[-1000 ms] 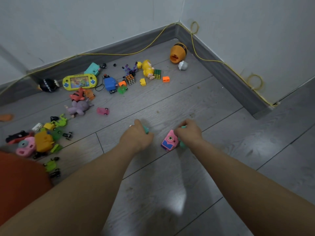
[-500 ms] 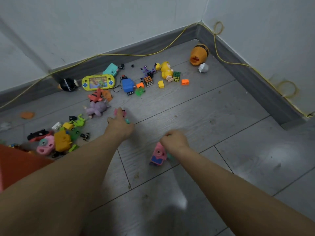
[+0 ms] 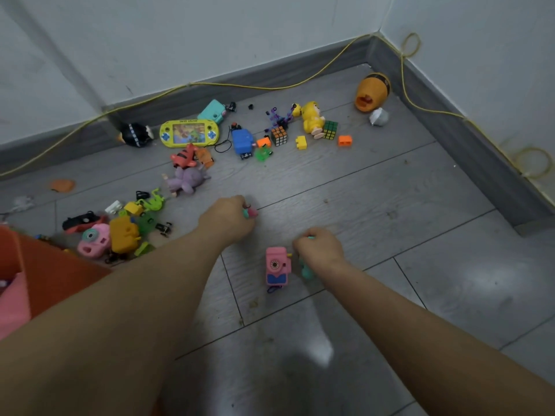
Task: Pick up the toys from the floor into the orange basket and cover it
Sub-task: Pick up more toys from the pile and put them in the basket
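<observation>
Now L hand [image 3: 226, 219] grips small toy [image 3: 250, 213], R hand [image 3: 319, 249] grips pink camera toy [image 3: 277, 265]

The pink toy camera [image 3: 278, 266] lies on the grey plank floor [image 3: 390, 190], just left of the right hand [image 3: 319, 249]; the orange basket [image 3: 45, 274] sits far left (partly out of view), the yellow handheld game [image 3: 189, 133] behind, near the wall.

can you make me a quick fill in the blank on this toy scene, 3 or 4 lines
1. The pink toy camera hangs from the person's ____ hand.
2. The left hand has its fingers curled around a small ____ and teal toy.
3. The yellow handheld game lies beside a ____ toy block on its right.
4. The orange basket sits at the ____ edge of the view.

Missing words: right; pink; blue; left
</observation>
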Demonstrator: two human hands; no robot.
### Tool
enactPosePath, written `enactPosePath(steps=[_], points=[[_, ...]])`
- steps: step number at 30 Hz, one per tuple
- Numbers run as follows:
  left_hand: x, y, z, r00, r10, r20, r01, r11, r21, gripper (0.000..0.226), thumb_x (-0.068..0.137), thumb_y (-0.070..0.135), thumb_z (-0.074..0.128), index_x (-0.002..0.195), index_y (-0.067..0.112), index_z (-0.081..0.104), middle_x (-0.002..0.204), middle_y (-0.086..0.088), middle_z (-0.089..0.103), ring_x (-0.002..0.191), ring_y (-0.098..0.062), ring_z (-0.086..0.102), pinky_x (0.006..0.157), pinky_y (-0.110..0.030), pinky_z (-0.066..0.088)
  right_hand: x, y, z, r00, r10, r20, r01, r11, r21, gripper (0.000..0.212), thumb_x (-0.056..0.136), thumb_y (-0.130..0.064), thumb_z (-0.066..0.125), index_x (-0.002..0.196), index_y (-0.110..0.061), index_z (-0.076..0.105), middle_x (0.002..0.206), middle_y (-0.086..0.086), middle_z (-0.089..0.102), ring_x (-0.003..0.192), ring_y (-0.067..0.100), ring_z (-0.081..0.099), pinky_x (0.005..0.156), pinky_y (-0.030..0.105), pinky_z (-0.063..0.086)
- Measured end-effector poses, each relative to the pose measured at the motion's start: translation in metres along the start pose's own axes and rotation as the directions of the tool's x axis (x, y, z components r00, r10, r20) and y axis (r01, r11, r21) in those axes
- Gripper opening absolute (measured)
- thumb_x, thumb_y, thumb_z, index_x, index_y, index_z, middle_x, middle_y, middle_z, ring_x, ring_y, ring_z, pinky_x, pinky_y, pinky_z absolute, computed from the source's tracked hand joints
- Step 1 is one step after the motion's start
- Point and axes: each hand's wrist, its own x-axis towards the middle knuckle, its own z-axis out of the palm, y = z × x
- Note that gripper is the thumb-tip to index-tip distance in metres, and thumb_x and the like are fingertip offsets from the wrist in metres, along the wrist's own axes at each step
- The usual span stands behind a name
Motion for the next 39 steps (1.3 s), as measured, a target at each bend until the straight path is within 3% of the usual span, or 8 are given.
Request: enactPosePath(steps=[4, 9, 12, 18, 24, 29, 35, 39], points=[[-0.033, 0.000, 0.022, 0.971, -0.156, 0.179, 0.205, 0.932, -0.300, 0.032, 0.078, 0.040, 0.067, 0.097, 0.015, 0.067, 0.095, -0.010, 0.068, 0.087, -0.028, 0.066, 0.077, -0.033, 0.056, -0.015, 0.003, 0.008, 0.992, 0.067, 0.105, -0.072, 0.997, 0.042, 0.014, 0.068, -0.013, 0.061, 0.082, -0.012, 0.066, 0.082, 0.012, 0.069, 0.084, 0.033, 0.068, 0.077, 0.044, 0.060], [-0.076, 0.006, 0.046, 0.890, -0.276, 0.364, 0.456, 0.585, -0.671, 0.011, 0.084, 0.018, 0.069, 0.091, 0.009, 0.068, 0.088, -0.014, 0.068, 0.078, -0.027, 0.066, 0.065, -0.031, 0.055, -0.030, 0.006, 0.023, 0.964, 0.119, 0.239, -0.158, 0.975, 0.154, 0.039, 0.048, -0.012, 0.058, 0.086, -0.011, 0.063, 0.087, 0.021, 0.067, 0.085, 0.041, 0.069, 0.075, 0.057, 0.059], [-0.090, 0.011, 0.045, 0.879, -0.275, 0.389, 0.475, 0.450, -0.756, 0.013, 0.080, 0.015, 0.070, 0.090, 0.006, 0.069, 0.091, -0.020, 0.071, 0.076, -0.031, 0.068, 0.070, -0.044, 0.059, -0.045, -0.005, 0.024, 0.940, 0.164, 0.298, -0.253, 0.923, 0.291, 0.035, 0.059, 0.002, 0.056, 0.094, 0.003, 0.062, 0.083, 0.027, 0.061, 0.062, 0.034, 0.063, 0.061, 0.043, 0.058], [-0.102, 0.004, -0.036, 0.926, -0.253, 0.282, 0.372, 0.463, -0.804, 0.020, 0.083, 0.022, 0.071, 0.094, 0.006, 0.065, 0.089, -0.015, 0.069, 0.069, -0.025, 0.063, 0.068, -0.039, 0.059, -0.080, -0.080, 0.014, 0.956, 0.008, 0.295, -0.099, 0.949, 0.298, 0.011, 0.075, 0.008, 0.049, 0.073, -0.001, 0.056, 0.063, 0.016, 0.053, 0.047, 0.020, 0.050, 0.040, 0.021, 0.041], [-0.141, -0.040, -0.171, 0.953, -0.303, -0.015, 0.113, 0.400, -0.909, 0.042, 0.075, 0.041, 0.079, 0.096, 0.007, 0.069, 0.088, -0.015, 0.071, 0.064, -0.023, 0.065, 0.057, -0.033, 0.059, -0.136, -0.212, 0.035, 0.909, -0.256, 0.329, 0.155, 0.941, 0.302, 0.020, 0.072, 0.004, 0.050, 0.089, -0.003, 0.056, 0.080, 0.017, 0.054, 0.060, 0.024, 0.051, 0.053, 0.030, 0.042], [-0.204, -0.112, -0.245, 0.882, -0.446, -0.152, 0.030, 0.375, -0.926, 0.039, 0.072, 0.043, 0.071, 0.085, 0.006, 0.069, 0.081, -0.020, 0.071, 0.061, -0.028, 0.065, 0.074, -0.046, 0.058, -0.221, -0.277, 0.087, 0.818, -0.409, 0.404, 0.291, 0.901, 0.322, 0.025, 0.071, 0.006, 0.052, 0.094, -0.001, 0.058, 0.079, 0.019, 0.055, 0.059, 0.025, 0.049, 0.059, 0.034, 0.043], [-0.261, -0.208, -0.244, 0.917, -0.333, 0.221, 0.347, 0.387, -0.855, 0.018, 0.086, 0.030, 0.058, 0.083, 0.013, 0.060, 0.075, -0.007, 0.065, 0.061, -0.019, 0.065, 0.061, -0.027, 0.057, -0.275, -0.261, 0.158, 0.747, -0.297, 0.595, 0.294, 0.950, 0.105, 0.018, 0.072, 0.007, 0.058, 0.084, -0.005, 0.053, 0.066, 0.014, 0.050, 0.053, 0.023, 0.049, 0.057, 0.034, 0.045], [-0.274, -0.241, -0.241, 0.850, -0.328, 0.413, 0.525, 0.607, -0.597, 0.041, 0.074, 0.044, 0.067, 0.104, 0.016, 0.061, 0.098, -0.011, 0.062, 0.084, -0.022, 0.063, 0.079, -0.033, 0.053, -0.281, -0.248, 0.164, 0.649, -0.014, 0.761, 0.315, 0.915, -0.252, 0.041, 0.092, -0.035, 0.064, 0.126, -0.016, 0.051, 0.105, 0.013, 0.058, 0.092, 0.027, 0.063, 0.079, 0.043, 0.052]])
